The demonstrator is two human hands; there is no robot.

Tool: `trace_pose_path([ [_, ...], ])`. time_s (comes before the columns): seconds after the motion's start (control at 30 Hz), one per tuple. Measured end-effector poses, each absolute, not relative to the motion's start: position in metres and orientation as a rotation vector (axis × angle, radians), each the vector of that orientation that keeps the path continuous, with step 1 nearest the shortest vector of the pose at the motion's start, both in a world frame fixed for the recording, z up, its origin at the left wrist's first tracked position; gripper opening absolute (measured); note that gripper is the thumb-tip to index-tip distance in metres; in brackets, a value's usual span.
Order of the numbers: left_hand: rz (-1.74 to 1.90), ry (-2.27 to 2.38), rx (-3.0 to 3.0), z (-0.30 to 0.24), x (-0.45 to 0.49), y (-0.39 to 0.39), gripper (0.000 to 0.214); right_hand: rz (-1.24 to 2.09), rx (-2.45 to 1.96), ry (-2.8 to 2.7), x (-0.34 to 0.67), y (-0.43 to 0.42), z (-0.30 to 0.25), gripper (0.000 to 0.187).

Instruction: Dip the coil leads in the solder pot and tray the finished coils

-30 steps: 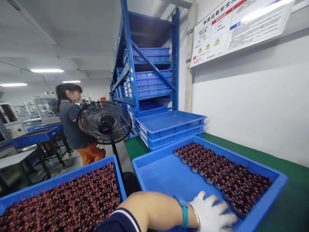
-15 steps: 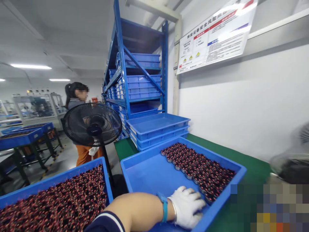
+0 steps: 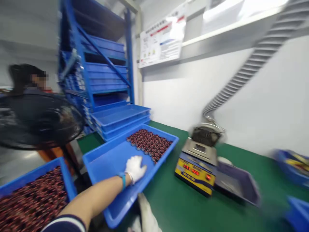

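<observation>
My left hand (image 3: 135, 169), in a white glove with a teal band at the wrist, rests palm down inside a blue tray (image 3: 102, 158). Its thumb stands apart from the fingers, and I see nothing held in it. Just beyond it, along the tray's far right side, small round dark parts with red tips (image 3: 151, 141) stand packed in rows. My right hand (image 3: 147, 214), also gloved, is at the bottom of the view beside the tray's near rim. It is smeared by motion and partly cut off, so its fingers are unclear.
At lower left is another blue tray of similar parts (image 3: 33, 199). Stacked trays (image 3: 123, 117) and a blue rack (image 3: 83, 71) stand behind. To the right are a yellow-fronted device (image 3: 195, 170) and a purple-grey bin (image 3: 253, 190). A fan (image 3: 41, 119) and a person (image 3: 24, 77) are left.
The view has swung right, bringing the device and bins into sight. My right hand has come in at the bottom. My left hand stays inside the tray.
</observation>
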State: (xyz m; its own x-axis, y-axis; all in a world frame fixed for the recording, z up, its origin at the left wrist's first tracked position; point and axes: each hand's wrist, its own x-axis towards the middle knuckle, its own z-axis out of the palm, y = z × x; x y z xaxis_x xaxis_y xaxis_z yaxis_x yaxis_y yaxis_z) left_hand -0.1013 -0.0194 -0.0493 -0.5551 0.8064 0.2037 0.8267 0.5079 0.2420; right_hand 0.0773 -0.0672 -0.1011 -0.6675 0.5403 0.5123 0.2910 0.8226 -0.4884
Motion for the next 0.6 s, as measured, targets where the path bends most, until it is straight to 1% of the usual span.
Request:
trace_pose_path([
  [0.13, -0.587, -2.834, -1.067, -0.056, -0.137, 0.003, 0.055, 0.665, -0.84, -2.299, 0.081, -0.075, -0.109, 0.096],
  [0.23, -0.657, -2.873, -0.915, -0.058, -0.155, 0.02, 0.054, 0.795, -0.944, -2.249, 0.075, -0.075, -0.102, 0.097],
  [0.33, -0.74, -2.874, -0.772, -0.06, -0.162, 0.032, 0.051, 0.839, -0.918, -2.233, 0.071, -0.07, -0.096, 0.097],
  [0.43, -0.821, -2.863, -0.702, -0.062, -0.165, 0.043, 0.053, 0.863, -0.913, -2.239, 0.069, -0.066, -0.095, 0.096],
  [0.6, -0.919, -2.861, -0.763, -0.066, -0.166, 0.055, 0.06, 0.882, -1.031, -2.228, 0.062, -0.065, -0.097, 0.095],
])
